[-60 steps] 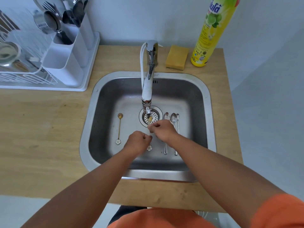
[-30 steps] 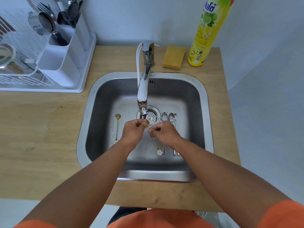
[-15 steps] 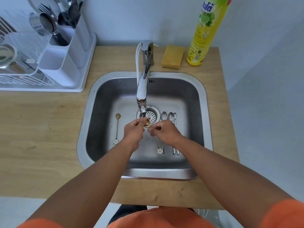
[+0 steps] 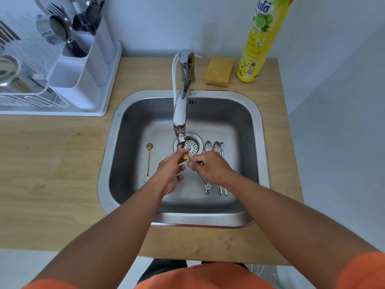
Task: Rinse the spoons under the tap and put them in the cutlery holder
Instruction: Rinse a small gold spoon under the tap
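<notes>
A thin gold spoon (image 4: 186, 157) with a white flower end (image 4: 207, 186) is held under the chrome tap (image 4: 180, 113) spout, over the drain. My right hand (image 4: 210, 167) pinches its handle near the bowl. My left hand (image 4: 170, 173) has its fingertips on the bowl. A second gold flower spoon (image 4: 148, 161) lies on the sink floor at the left. Three silver spoons (image 4: 216, 147) lie side by side right of the drain, partly hidden by my right hand. The white cutlery holder (image 4: 77, 80) stands at the back left with cutlery in its far compartments.
The steel sink (image 4: 258, 142) is set in a wooden counter (image 4: 52, 163). A white dish rack (image 4: 23, 94) with metal ware sits at the far left. A yellow sponge (image 4: 218, 70) and a tall yellow dish soap bottle (image 4: 258, 44) stand behind the sink.
My left hand moved from the flower end up to the spoon's bowl under the spout. The flower end swung right and hangs free. Both hands have barely moved in the last half second.
</notes>
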A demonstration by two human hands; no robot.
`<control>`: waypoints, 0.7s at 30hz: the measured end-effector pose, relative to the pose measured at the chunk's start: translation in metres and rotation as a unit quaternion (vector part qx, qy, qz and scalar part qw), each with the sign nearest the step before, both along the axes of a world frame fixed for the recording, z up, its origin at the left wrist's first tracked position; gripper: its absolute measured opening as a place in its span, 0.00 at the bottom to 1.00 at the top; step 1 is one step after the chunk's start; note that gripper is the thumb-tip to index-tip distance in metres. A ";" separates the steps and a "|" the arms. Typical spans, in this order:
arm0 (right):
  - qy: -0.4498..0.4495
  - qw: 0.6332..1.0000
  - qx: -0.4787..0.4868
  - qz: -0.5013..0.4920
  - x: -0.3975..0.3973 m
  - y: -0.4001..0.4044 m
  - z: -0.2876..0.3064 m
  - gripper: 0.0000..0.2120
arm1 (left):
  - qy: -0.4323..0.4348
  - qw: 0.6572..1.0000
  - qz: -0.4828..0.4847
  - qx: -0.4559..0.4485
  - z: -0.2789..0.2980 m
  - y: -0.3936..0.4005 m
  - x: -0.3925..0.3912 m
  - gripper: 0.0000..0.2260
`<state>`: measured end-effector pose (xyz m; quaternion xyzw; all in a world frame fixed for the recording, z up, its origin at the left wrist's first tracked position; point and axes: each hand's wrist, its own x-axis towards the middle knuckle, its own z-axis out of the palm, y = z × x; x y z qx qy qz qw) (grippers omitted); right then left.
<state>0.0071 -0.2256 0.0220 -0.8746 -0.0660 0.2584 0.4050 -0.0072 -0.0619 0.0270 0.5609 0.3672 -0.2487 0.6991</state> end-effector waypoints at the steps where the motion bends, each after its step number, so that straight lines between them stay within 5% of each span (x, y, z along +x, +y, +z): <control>1: -0.006 1.000 -0.010 0.011 0.000 0.000 0.001 0.15 | 0.006 1.000 -0.002 0.006 0.001 0.000 0.000 0.15; 6: -0.042 0.996 -0.058 0.052 0.001 0.002 0.002 0.16 | 0.009 0.999 -0.029 0.042 0.007 0.003 0.003 0.16; 15: 0.022 0.997 0.074 -0.016 0.007 -0.005 -0.002 0.09 | -0.042 0.995 -0.087 -0.039 0.003 0.015 -0.001 0.15; 21: 0.002 0.999 0.045 0.017 0.008 -0.003 0.002 0.10 | -0.035 0.997 -0.052 -0.039 -0.001 0.015 -0.004 0.11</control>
